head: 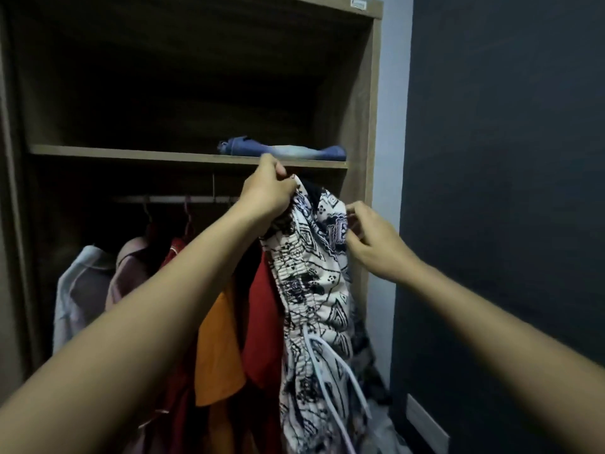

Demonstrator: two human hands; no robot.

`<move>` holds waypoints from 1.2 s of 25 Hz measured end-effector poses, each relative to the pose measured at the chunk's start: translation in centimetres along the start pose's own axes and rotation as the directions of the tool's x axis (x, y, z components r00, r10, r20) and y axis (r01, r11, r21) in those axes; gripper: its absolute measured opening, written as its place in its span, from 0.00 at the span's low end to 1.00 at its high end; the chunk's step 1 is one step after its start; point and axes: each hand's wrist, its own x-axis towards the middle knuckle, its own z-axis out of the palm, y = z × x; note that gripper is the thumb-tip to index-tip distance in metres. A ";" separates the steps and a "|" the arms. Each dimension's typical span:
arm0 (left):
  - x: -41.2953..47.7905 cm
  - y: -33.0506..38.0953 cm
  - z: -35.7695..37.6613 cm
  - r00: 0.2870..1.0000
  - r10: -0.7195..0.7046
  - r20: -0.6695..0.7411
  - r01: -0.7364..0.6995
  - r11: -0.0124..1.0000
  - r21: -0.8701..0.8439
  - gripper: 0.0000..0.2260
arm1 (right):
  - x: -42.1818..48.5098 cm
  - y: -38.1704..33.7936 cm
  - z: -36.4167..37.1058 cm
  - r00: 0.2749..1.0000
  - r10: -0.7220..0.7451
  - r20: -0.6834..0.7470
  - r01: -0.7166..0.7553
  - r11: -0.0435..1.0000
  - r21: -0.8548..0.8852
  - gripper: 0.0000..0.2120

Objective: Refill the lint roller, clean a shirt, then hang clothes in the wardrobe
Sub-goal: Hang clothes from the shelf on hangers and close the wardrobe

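- Both bare forearms reach up and forward into the open wardrobe (366, 93).
- The left hand (266, 188) is closed tight, bunching the top edge of a black-and-white patterned garment (311, 273) just under the shelf (131, 154).
- The right hand (373, 244) is narrowed to a pinch — thumb and fingertips nip the garment's other top corner, the remaining fingers curled loosely.
- The garment hangs between the two hands at the right end of the row, a pale drawstring (330, 371) dangling from it; whether a hanger is inside it I cannot tell.
- Beside it hang red (262, 322), orange (219, 348), pink and pale blue clothes, their lower parts cut off.
- Further back the rail (170, 199) is dim — hanger hooks barely show.
- Folded jeans (284, 150) lie on the shelf above.
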 end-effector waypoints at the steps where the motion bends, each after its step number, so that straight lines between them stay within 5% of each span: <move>1: -0.2 -0.6 0.4 1.000 -0.029 -0.004 0.029 0.999 0.013 0.11 | -0.8 -1.1 1.3 0.999 0.018 -0.048 -0.012 0.993 0.115 0.08; 4: -0.8 -2.0 1.2 0.991 -0.124 -0.044 0.118 0.986 -0.114 0.12 | -4.3 -3.7 4.3 0.988 0.124 -0.095 -0.079 0.922 0.380 0.18; 8: -1.0 -1.2 0.1 0.968 -0.249 -0.017 0.216 0.868 -0.447 0.12 | -7.9 -5.5 7.1 0.995 0.095 -0.028 -0.094 0.995 0.040 0.38; 13: -2.0 -1.3 -2.8 0.991 -0.107 0.080 0.131 0.897 -0.423 0.09 | -5.9 -5.7 6.1 0.962 0.244 -0.124 -0.174 0.894 0.413 0.15; 15: -3.3 -2.8 -3.9 0.956 0.007 0.292 0.140 0.866 -0.480 0.04 | -4.6 -5.8 5.0 0.941 0.319 -0.112 -0.226 0.840 0.494 0.09; 17: -4.9 -5.2 -4.6 0.853 0.133 0.505 0.176 0.836 -0.519 0.09 | -3.5 -6.2 4.4 0.923 0.381 -0.052 -0.297 0.793 0.531 0.08; 20: -6.4 -7.8 -4.7 0.825 0.316 0.468 -0.143 0.919 -0.368 0.20 | -2.4 -6.2 3.2 0.917 0.358 0.175 -0.385 0.682 0.622 0.09; 22: -6.2 -7.8 -4.9 0.893 0.363 0.266 -0.330 0.930 -0.161 0.14 | -2.3 -5.5 2.3 0.909 0.175 0.378 -0.362 0.781 0.509 0.10; 24: -5.5 -7.8 -5.5 0.895 0.361 0.263 -0.349 0.932 -0.093 0.06 | -2.8 -4.6 2.0 0.815 0.117 0.567 -0.276 0.940 0.203 0.20; 27: -5.5 -9.0 -6.2 0.928 0.199 0.315 -0.110 0.953 -0.281 0.02 | -4.6 -3.1 2.0 0.660 0.297 0.690 -0.286 0.949 -0.135 0.33; 30: -6.5 -11.9 -6.9 0.967 0.038 0.251 0.042 0.950 -0.308 0.04 | -6.0 -1.7 1.2 0.659 0.302 0.689 -0.249 0.952 -0.178 0.18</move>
